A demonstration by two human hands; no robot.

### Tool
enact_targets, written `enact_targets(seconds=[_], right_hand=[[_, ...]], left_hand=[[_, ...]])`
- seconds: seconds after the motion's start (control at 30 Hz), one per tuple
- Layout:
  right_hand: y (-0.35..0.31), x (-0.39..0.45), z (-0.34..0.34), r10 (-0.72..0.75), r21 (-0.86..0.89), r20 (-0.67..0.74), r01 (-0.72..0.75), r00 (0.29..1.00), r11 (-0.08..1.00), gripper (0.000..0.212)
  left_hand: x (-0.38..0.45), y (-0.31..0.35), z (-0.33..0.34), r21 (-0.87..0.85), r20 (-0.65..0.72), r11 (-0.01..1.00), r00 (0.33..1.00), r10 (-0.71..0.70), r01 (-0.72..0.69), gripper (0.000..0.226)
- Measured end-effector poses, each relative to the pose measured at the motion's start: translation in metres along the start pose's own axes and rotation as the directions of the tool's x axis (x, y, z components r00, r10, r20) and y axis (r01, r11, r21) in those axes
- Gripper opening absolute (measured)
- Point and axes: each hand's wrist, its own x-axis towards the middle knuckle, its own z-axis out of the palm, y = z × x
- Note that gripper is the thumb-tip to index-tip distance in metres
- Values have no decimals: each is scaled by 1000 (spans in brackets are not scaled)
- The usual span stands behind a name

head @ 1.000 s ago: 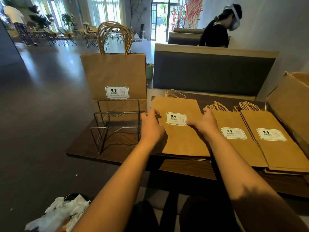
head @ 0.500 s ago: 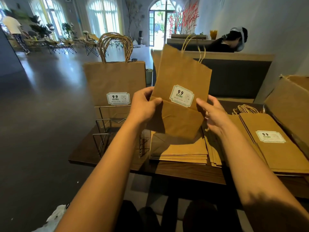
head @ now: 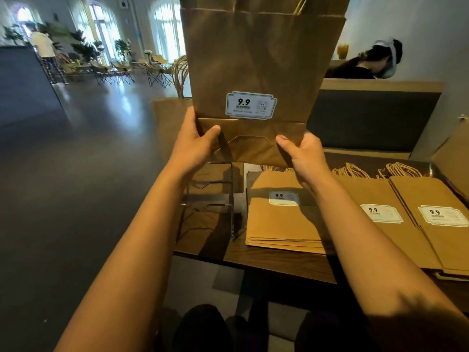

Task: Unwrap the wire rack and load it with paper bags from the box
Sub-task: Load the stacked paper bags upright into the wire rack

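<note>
I hold a flat brown paper bag point(head: 258, 59) upright in front of me, its 9.9 label facing me and its handles at the top. My left hand point(head: 195, 141) grips its lower left corner, thumb on the front. My right hand point(head: 302, 153) grips the lower right corner the same way. Below, the black wire rack point(head: 210, 199) stands on the dark wooden table point(head: 279, 262), with a bag point(head: 167, 123) standing in its back slot, mostly hidden by the held bag. Three stacks of flat bags lie to the right of the rack: a near stack point(head: 281, 224), a middle stack point(head: 380, 212) and a far right stack point(head: 441, 217).
A cardboard box point(head: 454, 158) leans at the table's right end. Behind the table runs a grey bench back point(head: 373, 118) with a person beyond it. Open dark floor lies to the left, with folding chairs and another person far back.
Both hands lifted the top bag off the near stack, raised it and turned it upright; it now stands higher and closer to my face, above the rack.
</note>
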Motion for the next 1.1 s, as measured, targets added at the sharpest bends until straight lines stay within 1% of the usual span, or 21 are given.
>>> enact_targets(seconds=[0.1,0.2,0.27,0.37,0.43,0.5,0.63,0.73,0.8,0.87,0.97,1.03,1.1], right_hand=[[-1,14,29,-37,29,-2,37,999,999,30],[-7,24,55,-78,-19,33,79,996,997,33],[-12,31,72,-62,-74,88,69,994,995,30],[-9,40,89,17,-98,207,4,978,995,24],[-3,42,97,43,-135,241,-10,970,991,30],[6,44,101,31,-209,231,19,972,978,33],[18,43,104,9,-270,234,56,972,961,32],[28,44,103,-54,-382,250,149,967,912,36],[35,44,102,-48,-435,270,166,962,885,36],[44,43,99,-22,-502,276,164,961,849,31],[52,40,94,10,-566,264,146,965,811,24],[58,38,89,71,-594,279,114,958,796,31],[66,36,86,189,-660,326,79,926,747,36]], left_hand=[[7,-12,-27,101,-4,994,999,-48,48,37],[14,-26,-49,40,-84,996,993,-78,82,35],[17,-32,-60,-7,-154,995,984,-95,95,32],[22,-45,-74,-5,-235,997,969,-73,74,26],[25,-55,-81,10,-253,997,965,-73,78,23],[24,-62,-83,17,-237,995,967,-93,100,25],[19,-79,-88,41,-163,992,980,-113,121,31],[17,-89,-89,57,-140,987,980,-140,149,28],[14,-96,-89,106,-125,979,979,-158,172,26],[12,-107,-90,186,-97,962,978,-183,198,24],[11,-125,-93,335,-40,907,965,-259,257,22],[10,-137,-94,413,-21,867,955,-297,279,22],[8,-148,-94,475,-47,827,947,-317,300,22]])
